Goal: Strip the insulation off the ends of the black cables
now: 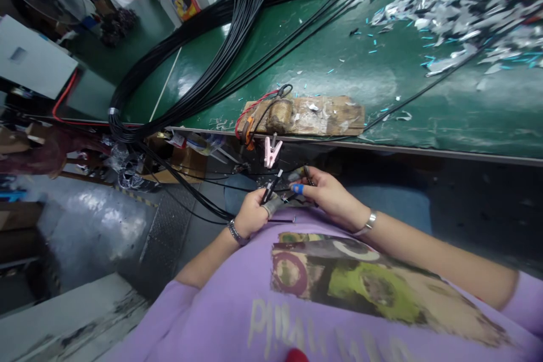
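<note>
My left hand is closed in front of my shirt, with thin black cables running into it from the left. A slim black stick-like piece with a pale tip stands up from its fingers. One cable end lies below that hand against the shirt. My right hand, blue tape on its thumb and a grey cover on a fingertip, is closed close to the left fingertips. Something small and dark is between its fingers, too blurred to name. A pink clip sits just beyond both hands at the table edge.
On the green table lies a thick bundle of black cables, looping over its edge at left. A wooden board lies at the front edge. Foil scraps are heaped at right. A white box stands at left.
</note>
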### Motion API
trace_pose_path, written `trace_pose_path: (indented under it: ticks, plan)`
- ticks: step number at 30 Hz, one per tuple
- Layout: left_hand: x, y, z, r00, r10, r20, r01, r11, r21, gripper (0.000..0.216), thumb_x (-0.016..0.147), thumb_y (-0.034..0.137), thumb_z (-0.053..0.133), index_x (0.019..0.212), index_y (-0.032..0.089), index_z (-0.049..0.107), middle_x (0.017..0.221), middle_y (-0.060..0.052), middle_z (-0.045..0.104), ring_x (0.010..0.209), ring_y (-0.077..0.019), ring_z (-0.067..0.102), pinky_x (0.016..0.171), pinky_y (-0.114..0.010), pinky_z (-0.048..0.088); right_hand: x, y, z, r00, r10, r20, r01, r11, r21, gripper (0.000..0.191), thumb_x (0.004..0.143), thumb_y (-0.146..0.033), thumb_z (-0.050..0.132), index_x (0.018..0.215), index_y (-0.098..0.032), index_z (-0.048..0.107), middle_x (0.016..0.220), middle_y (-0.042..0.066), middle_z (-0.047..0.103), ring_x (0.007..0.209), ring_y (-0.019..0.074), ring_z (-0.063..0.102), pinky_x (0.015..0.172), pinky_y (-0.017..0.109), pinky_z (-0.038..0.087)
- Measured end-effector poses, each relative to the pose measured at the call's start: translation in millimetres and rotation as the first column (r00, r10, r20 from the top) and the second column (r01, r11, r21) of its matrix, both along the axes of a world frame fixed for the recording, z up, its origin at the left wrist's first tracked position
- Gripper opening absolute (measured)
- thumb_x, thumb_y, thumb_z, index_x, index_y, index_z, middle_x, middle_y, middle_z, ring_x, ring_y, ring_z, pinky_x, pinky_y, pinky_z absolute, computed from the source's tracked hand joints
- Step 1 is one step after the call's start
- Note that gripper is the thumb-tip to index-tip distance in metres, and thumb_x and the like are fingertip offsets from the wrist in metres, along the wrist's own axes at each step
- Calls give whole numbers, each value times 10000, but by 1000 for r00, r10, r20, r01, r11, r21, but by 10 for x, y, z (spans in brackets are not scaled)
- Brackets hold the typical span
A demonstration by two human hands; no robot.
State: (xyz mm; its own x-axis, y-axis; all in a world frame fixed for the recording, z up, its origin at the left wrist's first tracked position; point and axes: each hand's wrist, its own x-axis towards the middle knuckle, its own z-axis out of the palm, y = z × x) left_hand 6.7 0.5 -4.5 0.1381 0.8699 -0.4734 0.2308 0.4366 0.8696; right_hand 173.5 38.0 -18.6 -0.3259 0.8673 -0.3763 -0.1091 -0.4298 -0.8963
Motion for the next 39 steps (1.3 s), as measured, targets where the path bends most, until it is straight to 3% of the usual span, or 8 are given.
trace_pose_path:
  ticks: [5,11,17,26,31,35,39]
  plan:
    - [4,8,-7,1000,-4,-1,4,1000,21,401,657,508,666,602,162,470,414,81,405,366,-34,302,397,-185,253,-19,-5,39,997,72,26,-73,996,55,249,600,-353,670,723,-185,534,670,-24,564,609,113,496,592,259,432]
    - [6,10,-8,1000,-19,-9,19,1000,17,408,653,508,672,588,163,466,414,79,412,358,-33,310,389,-184,256,-48,-8,-7,988,138,65,-144,985,93,170,596,-226,587,758,-185,551,713,-11,581,690,140,530,672,280,438]
    - [-3,-4,-29,1000,4,5,-4,1000,-5,414,631,527,679,614,161,485,417,76,440,334,-34,327,363,-182,262,-26,-21,-38,983,164,78,-170,983,69,171,594,-186,524,764,-185,544,677,-23,551,630,119,500,616,252,426]
    - [-1,5,-22,999,17,28,-15,998,-63,397,586,486,711,636,154,499,433,61,499,314,-35,380,341,-171,281,-48,14,-54,944,150,294,-233,933,273,145,633,-296,590,710,-195,519,618,-35,520,574,118,461,558,257,400]
    - [-52,25,-52,972,194,131,-183,979,-91,392,569,458,719,684,154,498,465,53,537,321,-42,424,329,-156,257,-25,22,-29,991,19,135,-42,985,165,203,652,-340,590,786,-201,527,722,5,591,661,148,541,635,290,451]
    - [-69,46,-70,932,296,207,-272,953,-137,421,522,450,738,682,157,482,465,52,546,316,-51,442,310,-152,210,-52,-2,-30,995,97,-10,-96,995,10,306,582,-278,650,852,-201,526,765,14,631,726,157,582,662,288,461]
    - [-37,50,-67,925,304,227,-276,950,-146,449,500,458,753,697,161,480,464,53,549,318,-62,452,310,-158,224,-140,-21,-36,993,82,-82,-84,996,-21,340,550,-235,667,853,-195,518,817,10,629,668,116,552,624,262,444]
